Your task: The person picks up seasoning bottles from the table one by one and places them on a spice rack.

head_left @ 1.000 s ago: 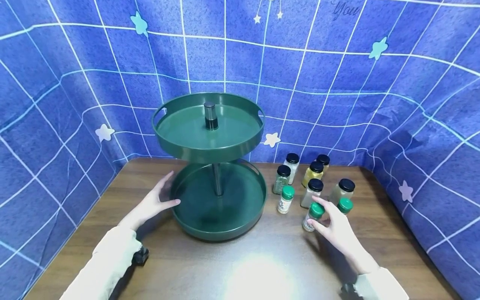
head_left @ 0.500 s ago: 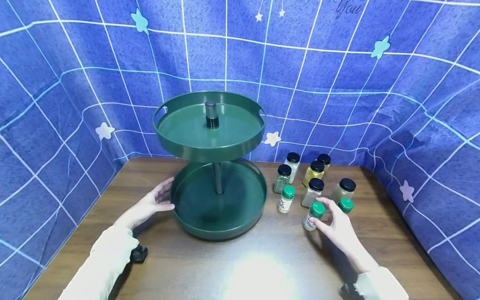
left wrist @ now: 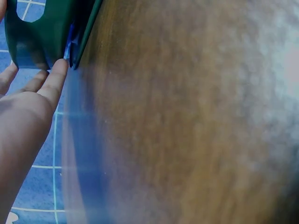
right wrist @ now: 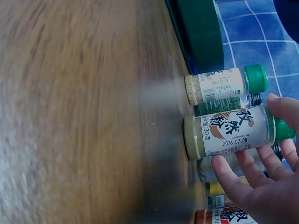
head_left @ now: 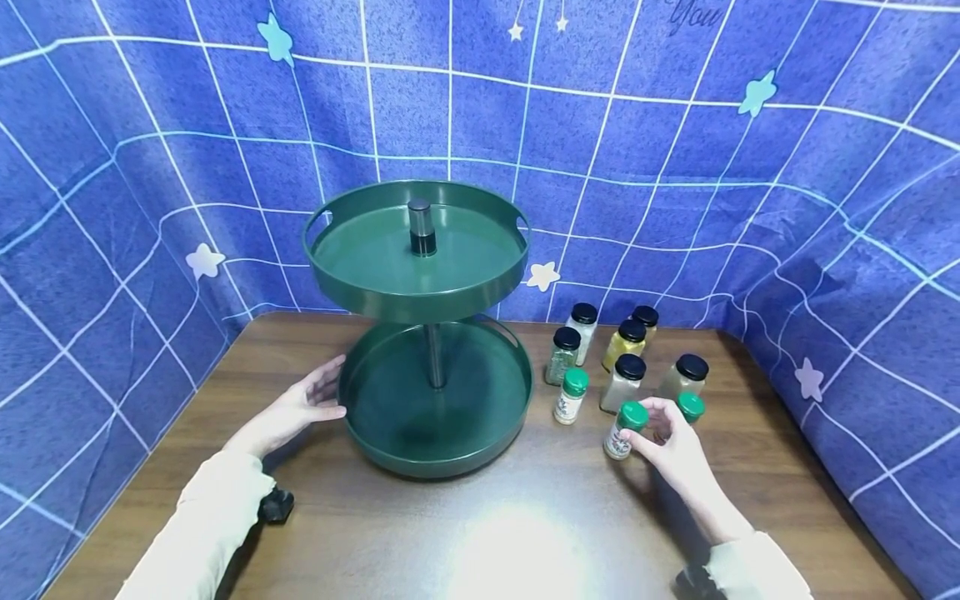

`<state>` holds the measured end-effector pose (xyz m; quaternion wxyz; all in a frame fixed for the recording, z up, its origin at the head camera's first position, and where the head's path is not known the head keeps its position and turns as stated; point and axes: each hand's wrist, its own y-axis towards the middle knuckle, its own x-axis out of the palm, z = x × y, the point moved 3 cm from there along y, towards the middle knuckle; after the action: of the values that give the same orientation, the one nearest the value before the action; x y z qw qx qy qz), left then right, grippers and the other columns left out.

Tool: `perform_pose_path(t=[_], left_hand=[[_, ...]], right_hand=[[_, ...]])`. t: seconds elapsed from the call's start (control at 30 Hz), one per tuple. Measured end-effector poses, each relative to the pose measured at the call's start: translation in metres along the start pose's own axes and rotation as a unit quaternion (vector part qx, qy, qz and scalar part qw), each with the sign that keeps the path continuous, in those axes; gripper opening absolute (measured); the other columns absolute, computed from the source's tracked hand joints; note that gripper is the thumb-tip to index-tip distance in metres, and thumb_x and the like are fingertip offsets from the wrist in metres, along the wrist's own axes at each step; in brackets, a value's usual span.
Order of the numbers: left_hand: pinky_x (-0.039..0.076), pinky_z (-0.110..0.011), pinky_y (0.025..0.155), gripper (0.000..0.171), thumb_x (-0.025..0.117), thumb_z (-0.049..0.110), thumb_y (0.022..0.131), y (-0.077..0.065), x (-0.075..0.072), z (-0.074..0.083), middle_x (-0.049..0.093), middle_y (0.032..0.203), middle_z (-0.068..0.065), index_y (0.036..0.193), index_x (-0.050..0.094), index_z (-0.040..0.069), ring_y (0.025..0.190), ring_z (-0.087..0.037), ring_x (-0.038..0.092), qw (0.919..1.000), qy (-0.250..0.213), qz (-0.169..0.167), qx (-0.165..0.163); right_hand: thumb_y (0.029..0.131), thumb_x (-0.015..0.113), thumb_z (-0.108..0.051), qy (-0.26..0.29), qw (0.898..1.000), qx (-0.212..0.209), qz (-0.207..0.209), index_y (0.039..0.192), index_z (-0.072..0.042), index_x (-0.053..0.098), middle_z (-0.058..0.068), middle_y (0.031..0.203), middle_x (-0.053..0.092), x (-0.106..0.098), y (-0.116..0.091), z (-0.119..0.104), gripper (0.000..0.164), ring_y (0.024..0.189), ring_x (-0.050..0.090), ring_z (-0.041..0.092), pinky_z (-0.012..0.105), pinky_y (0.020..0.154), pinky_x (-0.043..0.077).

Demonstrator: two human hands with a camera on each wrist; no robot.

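Observation:
A green two-tier round tray stand (head_left: 438, 471) stands on the table in the head view. My left hand (head_left: 292, 412) is at the left side of its lower tier; in the left wrist view its extended fingertips touch the green wall (left wrist: 35, 46). To the right, my right hand (head_left: 675, 442) holds a green-capped spice jar (head_left: 621, 437) between thumb and fingers. The right wrist view shows this jar's white label (right wrist: 236, 128) and tan powder, with the thumb by the cap and the fingers along the other side. The jar is upright, at table level.
A second green-capped jar (head_left: 570, 398) stands between the stand and the held jar. Several black-capped jars (head_left: 624, 383) are grouped behind, and another green cap (head_left: 690, 407) shows behind the right hand. Blue grid-patterned cloth (head_left: 480, 108) surrounds the wooden table (head_left: 375, 533).
The right thumb and fingers have closed in around the green-capped jar, which stays about where it was. My left hand has shifted slightly down, against the lower tier's side.

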<state>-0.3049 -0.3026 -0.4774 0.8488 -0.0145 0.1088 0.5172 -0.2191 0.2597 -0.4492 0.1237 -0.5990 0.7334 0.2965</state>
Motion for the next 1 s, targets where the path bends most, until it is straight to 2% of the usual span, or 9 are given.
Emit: perform_pose_path(t=[0.2,0.43,0.57,0.77,0.9,1.0], left_hand=[[0.043,-0.015,0.094,0.085,0.063,-0.001,0.087,0.0,0.0,0.0,0.01,0.154,-0.026,0.152,0.008,0.008,0.136,-0.049,0.017,1.0,0.0,-0.001,-0.002],[0.042,-0.014,0.094,0.087,0.064,0.001,0.086,0.0,0.002,0.003,0.011,0.155,-0.023,0.152,0.009,0.01,0.137,-0.047,0.018,0.9999,-0.006,0.003,-0.014],[0.042,-0.014,0.093,0.087,0.064,0.001,0.087,0.0,0.002,0.005,0.012,0.155,-0.023,0.152,0.009,0.011,0.137,-0.047,0.018,0.9999,-0.001,0.001,-0.014],[0.044,-0.015,0.092,0.086,0.064,0.0,0.086,0.001,0.001,0.005,0.012,0.154,-0.026,0.152,0.009,0.008,0.136,-0.05,0.019,0.9999,0.014,0.0,-0.008],[0.044,-0.014,0.092,0.086,0.065,0.002,0.086,0.002,0.001,0.004,0.012,0.154,-0.025,0.152,0.01,0.008,0.136,-0.05,0.019,0.9997,0.022,0.0,-0.009],[0.043,-0.013,0.092,0.086,0.065,0.004,0.087,0.002,0.001,0.006,0.012,0.155,-0.023,0.152,0.009,0.01,0.137,-0.049,0.018,0.9996,0.025,-0.004,-0.012]], right_hand=[[0.079,0.077,-0.015,0.045,0.999,0.016,-0.001,0.114,-0.004,0.053,-0.008,0.1,0.058,0.001,0.001,0.001,0.044,0.091,0.053,-0.006,0.014,0.082,0.042],[0.077,0.078,-0.01,0.08,0.997,-0.001,0.006,0.114,-0.003,0.055,-0.009,0.099,0.059,0.0,0.001,-0.007,0.044,0.091,0.055,-0.005,0.014,0.082,0.045],[0.077,0.078,-0.01,0.092,0.996,0.007,0.002,0.115,-0.004,0.055,-0.011,0.099,0.058,-0.001,0.002,-0.014,0.045,0.091,0.055,-0.004,0.013,0.081,0.045],[0.078,0.077,-0.012,0.103,0.994,0.029,-0.017,0.115,-0.004,0.054,-0.008,0.1,0.058,-0.002,0.005,-0.026,0.045,0.09,0.057,0.001,0.016,0.075,0.049],[0.079,0.076,-0.01,0.095,0.995,0.01,-0.036,0.116,-0.003,0.053,-0.005,0.099,0.059,-0.006,0.01,-0.038,0.044,0.091,0.059,0.0,0.016,0.077,0.05],[0.081,0.074,-0.008,0.118,0.991,0.003,-0.061,0.117,-0.002,0.051,-0.007,0.096,0.059,-0.01,0.014,-0.047,0.044,0.09,0.06,0.001,0.023,0.075,0.055]])
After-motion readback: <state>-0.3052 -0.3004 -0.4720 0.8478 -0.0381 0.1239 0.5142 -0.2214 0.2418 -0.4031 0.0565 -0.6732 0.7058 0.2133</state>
